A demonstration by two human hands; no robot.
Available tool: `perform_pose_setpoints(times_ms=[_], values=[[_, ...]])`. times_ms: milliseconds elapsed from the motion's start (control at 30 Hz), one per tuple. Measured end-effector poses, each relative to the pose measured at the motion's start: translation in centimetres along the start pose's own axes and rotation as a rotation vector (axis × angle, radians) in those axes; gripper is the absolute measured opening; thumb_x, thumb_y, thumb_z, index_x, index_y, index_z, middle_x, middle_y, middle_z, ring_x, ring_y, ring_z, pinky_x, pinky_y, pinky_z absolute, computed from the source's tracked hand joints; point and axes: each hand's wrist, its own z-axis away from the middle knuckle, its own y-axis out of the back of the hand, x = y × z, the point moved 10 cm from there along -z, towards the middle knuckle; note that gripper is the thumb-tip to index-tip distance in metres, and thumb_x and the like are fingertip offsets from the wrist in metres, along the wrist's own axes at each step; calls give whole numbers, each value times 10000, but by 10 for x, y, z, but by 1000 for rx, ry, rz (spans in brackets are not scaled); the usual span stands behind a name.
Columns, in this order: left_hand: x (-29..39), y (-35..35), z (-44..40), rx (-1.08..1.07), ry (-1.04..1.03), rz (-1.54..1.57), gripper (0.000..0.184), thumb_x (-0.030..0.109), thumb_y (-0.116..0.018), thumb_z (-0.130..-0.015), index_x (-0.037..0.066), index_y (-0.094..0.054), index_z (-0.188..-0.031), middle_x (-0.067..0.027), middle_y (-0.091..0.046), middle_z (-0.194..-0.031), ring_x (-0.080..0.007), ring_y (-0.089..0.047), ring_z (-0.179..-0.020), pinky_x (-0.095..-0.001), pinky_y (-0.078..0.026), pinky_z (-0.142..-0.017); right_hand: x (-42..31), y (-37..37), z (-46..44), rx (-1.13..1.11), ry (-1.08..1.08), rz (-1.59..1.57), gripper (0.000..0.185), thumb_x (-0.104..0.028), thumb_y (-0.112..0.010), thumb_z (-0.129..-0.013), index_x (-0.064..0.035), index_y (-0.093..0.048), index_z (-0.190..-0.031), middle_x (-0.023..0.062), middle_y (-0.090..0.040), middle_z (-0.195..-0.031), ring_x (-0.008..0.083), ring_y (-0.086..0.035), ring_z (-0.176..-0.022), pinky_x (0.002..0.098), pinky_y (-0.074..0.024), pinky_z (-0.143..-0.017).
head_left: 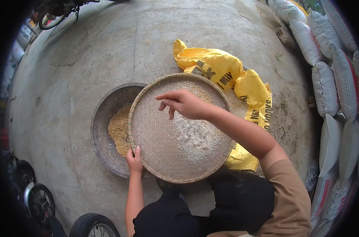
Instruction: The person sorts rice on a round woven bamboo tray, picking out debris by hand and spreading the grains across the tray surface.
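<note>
The tray (151,148), round and woven, is in front of the person, over the right part of the basin (102,152) and above the floor (100,51). The left hand (134,160) is clamped on the tray's rim at its near left edge, 1 thumb on top; the fingers under the rim are hidden. The right hand (183,103) is over the tray with its fingers apart and loosely bent, pointing left and down, and nothing shows in its grasp. Whether a fingertip touches the tray, I cannot tell.

Pale grain (197,138) lies on the tray's right half, whitest in a patch below the right wrist. Golden grain (118,128) lies in the basin, partly covered by the tray. A crumpled yellow bag (230,73) curves around the tray's far and right sides. White sacks (325,89) are piled along the right; wheels (94,227) show at lower left.
</note>
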Motion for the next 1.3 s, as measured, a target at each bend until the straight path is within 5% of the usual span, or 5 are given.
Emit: perform_pose_setpoints(times_ms=[433,900,1000,1100,1300], values=[[3,-2,1,-24,8,5,229,210,-531,-861,-18,-547,-853,-14,-534,-759,-90,-453,-703,-242,-393,-646,86,135,32,513,-40,825,224,-113,-648,-741,-11,-601,-935,117,-589,-860,249,-564,-839,331,-455,-751],[9,-2,2,-13,3,42,253,216,-535,-859,-34,-551,-827,-31,-549,-745,-99,-461,-703,-265,-401,-649,72,141,62,550,-107,565,138,-125,-579,-823,-19,-625,-897,118,-623,-886,224,-593,-794,324,-462,-730],[9,-2,1,-4,-13,42,257,215,-533,-859,-40,-552,-838,-38,-557,-758,-105,-469,-712,-272,-406,-659,73,118,78,573,9,864,258,-200,-572,-839,-25,-589,-1028,143,-570,-1087,257,-556,-989,346,-451,-817],[1,0,0,0,-20,48,260,216,-532,-859,-43,-554,-847,-45,-564,-771,-108,-475,-722,-275,-409,-667,108,68,71,416,-124,1129,579,-412,-477,-867,-29,-370,-1287,243,-242,-1380,377,-157,-1317,421,-300,-1018],[1,0,0,4,-23,59,262,221,-533,-860,-39,-554,-838,-49,-568,-775,-110,-480,-724,-275,-410,-667,102,-31,33,250,145,1071,600,-432,-444,-874,-34,-339,-1311,245,-263,-1368,407,-165,-1304,483,-234,-1036]])
